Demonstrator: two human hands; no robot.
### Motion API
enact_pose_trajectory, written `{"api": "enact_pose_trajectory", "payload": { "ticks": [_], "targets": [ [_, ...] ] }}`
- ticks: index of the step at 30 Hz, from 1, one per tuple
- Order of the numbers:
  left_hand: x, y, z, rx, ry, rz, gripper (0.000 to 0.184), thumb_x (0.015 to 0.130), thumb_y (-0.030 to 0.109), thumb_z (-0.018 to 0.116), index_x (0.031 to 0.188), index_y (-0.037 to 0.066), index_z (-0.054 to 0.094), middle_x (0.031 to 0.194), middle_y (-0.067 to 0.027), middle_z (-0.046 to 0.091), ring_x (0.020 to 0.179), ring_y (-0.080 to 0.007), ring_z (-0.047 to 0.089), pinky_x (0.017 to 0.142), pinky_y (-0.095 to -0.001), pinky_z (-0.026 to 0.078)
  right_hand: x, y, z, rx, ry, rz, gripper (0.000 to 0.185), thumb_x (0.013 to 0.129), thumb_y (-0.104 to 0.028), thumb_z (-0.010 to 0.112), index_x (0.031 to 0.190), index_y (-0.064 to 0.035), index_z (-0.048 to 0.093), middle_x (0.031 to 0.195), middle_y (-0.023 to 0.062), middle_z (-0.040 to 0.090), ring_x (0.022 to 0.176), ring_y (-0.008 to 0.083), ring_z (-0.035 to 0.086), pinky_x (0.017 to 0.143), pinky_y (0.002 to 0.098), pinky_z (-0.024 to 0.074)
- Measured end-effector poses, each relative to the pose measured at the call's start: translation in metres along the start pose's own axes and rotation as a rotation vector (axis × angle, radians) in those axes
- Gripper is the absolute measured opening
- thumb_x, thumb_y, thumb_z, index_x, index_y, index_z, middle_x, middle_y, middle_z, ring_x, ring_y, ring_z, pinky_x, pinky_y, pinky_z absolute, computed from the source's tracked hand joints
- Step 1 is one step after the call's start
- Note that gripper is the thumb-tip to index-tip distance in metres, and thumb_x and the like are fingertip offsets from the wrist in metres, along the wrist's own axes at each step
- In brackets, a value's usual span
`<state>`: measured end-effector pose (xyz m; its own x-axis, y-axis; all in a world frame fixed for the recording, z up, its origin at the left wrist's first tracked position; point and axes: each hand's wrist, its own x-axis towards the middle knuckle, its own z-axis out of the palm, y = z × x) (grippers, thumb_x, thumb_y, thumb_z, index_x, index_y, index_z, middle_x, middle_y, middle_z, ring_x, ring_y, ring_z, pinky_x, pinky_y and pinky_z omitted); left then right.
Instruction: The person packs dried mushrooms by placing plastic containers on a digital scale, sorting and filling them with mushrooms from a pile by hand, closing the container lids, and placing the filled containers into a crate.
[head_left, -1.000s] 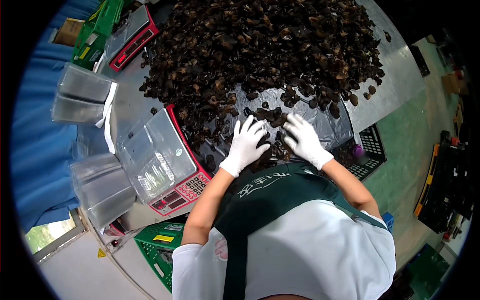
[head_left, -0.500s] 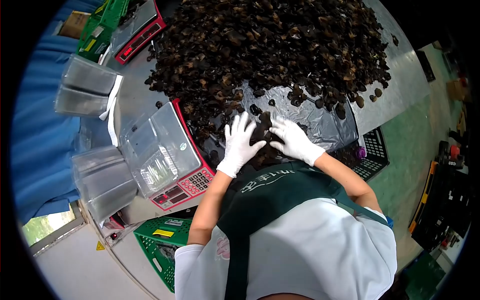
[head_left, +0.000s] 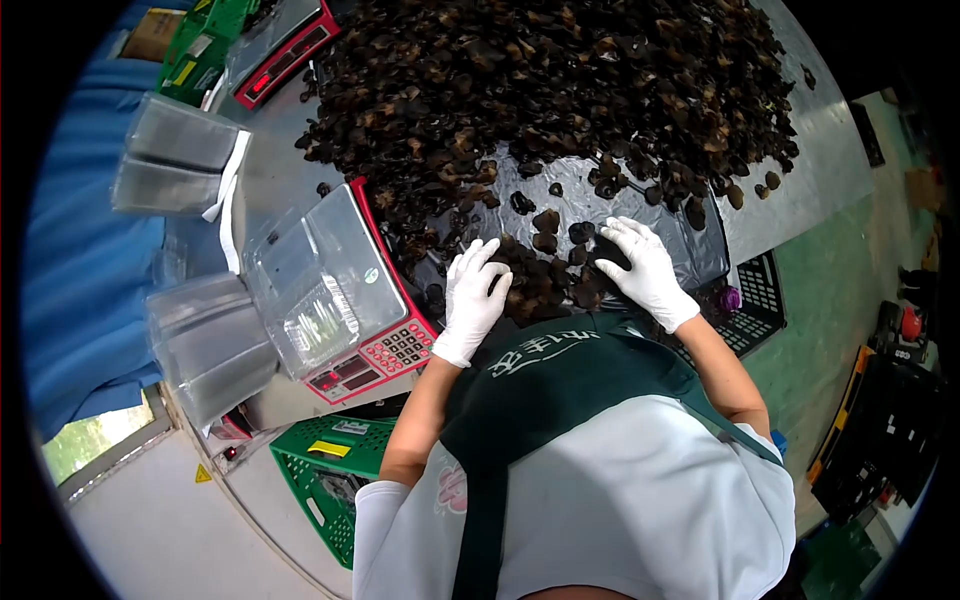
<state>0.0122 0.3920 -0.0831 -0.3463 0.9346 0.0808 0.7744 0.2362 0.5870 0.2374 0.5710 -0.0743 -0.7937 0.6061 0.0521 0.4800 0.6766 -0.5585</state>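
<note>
My left hand (head_left: 473,302), in a white glove, is at the left edge of a small heap of wood ear mushrooms (head_left: 540,287). Its thumb stands apart from the fingers, and nothing shows in its grasp. On the heap's right side my right hand (head_left: 645,272), gloved the same way, has its fingers stretched over the black plastic sheet (head_left: 690,245), close to a few loose dark pieces. Both hands are open, with the small heap between them. Beyond them rises a large pile of wood ear mushrooms (head_left: 540,90) on the metal table (head_left: 835,150).
A red-edged scale (head_left: 335,290) stands left of my left hand, and a second scale (head_left: 285,60) is farther back. Stacks of clear plastic trays (head_left: 210,345) lie at the left. A green crate (head_left: 330,450) sits below, and a black crate (head_left: 765,300) is at the right.
My hands have moved apart, the right one farther to the right. More of the small heap shows between them, and its pieces are more spread out.
</note>
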Motion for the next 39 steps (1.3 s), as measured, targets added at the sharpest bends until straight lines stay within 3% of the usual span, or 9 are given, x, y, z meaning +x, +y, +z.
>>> {"api": "enact_pose_trajectory", "payload": {
  "ticks": [7,11,14,18,21,29,32,33,39],
  "targets": [
    [0.002,0.001,-0.003,-0.003,0.169,-0.014,0.024,0.079,0.012,0.069,0.102,0.009,0.064,0.119,-0.0104,0.062,0.113,-0.0301,0.056,0.098,-0.0396,0.043,0.041,-0.052,0.031,0.107,-0.005,-0.147,0.038,0.077,-0.026,0.073,0.109,-0.0068,0.064,0.091,0.0087,0.068,0.080,0.0262,0.064,0.067,0.0356,0.0524],
    [0.001,0.000,-0.011,-0.028,0.214,-0.079,0.031,0.080,0.013,0.070,0.110,0.007,0.063,0.118,-0.0107,0.063,0.113,-0.0290,0.056,0.098,-0.0395,0.043,0.057,-0.063,0.064,-0.037,-0.098,-0.121,0.033,0.081,-0.029,0.068,0.108,-0.0117,0.065,0.084,0.0104,0.068,0.079,0.0273,0.066,0.066,0.0373,0.0526],
    [-0.004,0.000,-0.016,-0.036,0.236,-0.105,0.030,0.080,0.013,0.070,0.109,0.007,0.064,0.116,-0.0109,0.064,0.112,-0.0289,0.057,0.098,-0.0393,0.044,0.062,-0.053,0.062,0.274,-0.023,-0.016,0.021,0.086,-0.022,0.060,0.102,-0.0112,0.068,0.087,0.0147,0.069,0.077,0.0289,0.067,0.069,0.0371,0.0535],
    [-0.003,-0.003,-0.013,-0.098,0.258,-0.134,0.027,0.081,0.011,0.069,0.107,0.006,0.065,0.114,-0.0110,0.065,0.111,-0.0274,0.059,0.097,-0.0370,0.045,0.058,-0.033,0.022,0.918,-0.199,0.402,0.020,0.090,-0.011,0.058,0.107,-0.0041,0.068,0.077,0.0013,0.066,0.064,0.0058,0.058,0.061,0.0216,0.0480],
    [0.004,0.001,-0.010,-0.123,0.242,-0.124,0.024,0.081,0.009,0.069,0.105,0.004,0.066,0.113,-0.0110,0.066,0.110,-0.0263,0.060,0.097,-0.0353,0.046,0.045,-0.017,-0.010,0.951,-0.168,0.487,0.021,0.092,-0.011,0.056,0.108,-0.0036,0.067,0.084,-0.0010,0.066,0.064,0.0031,0.054,0.059,0.0179,0.0445],
    [0.022,0.011,-0.011,-0.124,0.168,-0.003,0.024,0.080,0.009,0.070,0.104,0.005,0.066,0.112,-0.0107,0.066,0.110,-0.0281,0.060,0.097,-0.0369,0.046,-0.047,0.081,-0.147,0.590,-0.553,0.636,0.030,0.080,-0.011,0.069,0.109,-0.0032,0.067,0.077,0.0020,0.067,0.063,0.0102,0.060,0.058,0.0255,0.0481],
    [0.030,0.016,-0.004,-0.064,0.108,0.096,0.027,0.079,0.009,0.071,0.105,0.007,0.066,0.112,-0.0103,0.066,0.111,-0.0292,0.059,0.098,-0.0380,0.045,-0.065,0.083,-0.152,-0.120,-0.419,0.668,0.052,0.063,-0.017,0.074,0.114,-0.0075,0.065,0.079,0.0154,0.066,0.074,0.0299,0.064,0.074,0.0385,0.0523],
    [0.031,0.018,0.000,-0.063,0.036,0.139,0.036,0.077,0.013,0.072,0.111,0.009,0.064,0.118,-0.0106,0.063,0.116,-0.0313,0.055,0.101,-0.0404,0.041,-0.068,0.083,-0.143,-0.181,-0.322,0.575,0.041,0.068,-0.017,0.072,0.108,-0.0082,0.067,0.088,0.0168,0.068,0.079,0.0306,0.066,0.076,0.0383,0.0526],
    [0.035,0.052,0.027,0.191,-0.271,0.213,0.065,0.070,0.029,0.076,0.129,0.013,0.052,0.142,-0.0116,0.040,0.136,-0.0345,0.030,0.107,-0.0597,0.024,-0.036,0.022,-0.045,0.054,-0.123,0.243,0.025,0.078,-0.024,0.071,0.099,-0.0100,0.070,0.095,0.0113,0.070,0.085,0.0287,0.067,0.078,0.0361,0.0530]
  ]
}}
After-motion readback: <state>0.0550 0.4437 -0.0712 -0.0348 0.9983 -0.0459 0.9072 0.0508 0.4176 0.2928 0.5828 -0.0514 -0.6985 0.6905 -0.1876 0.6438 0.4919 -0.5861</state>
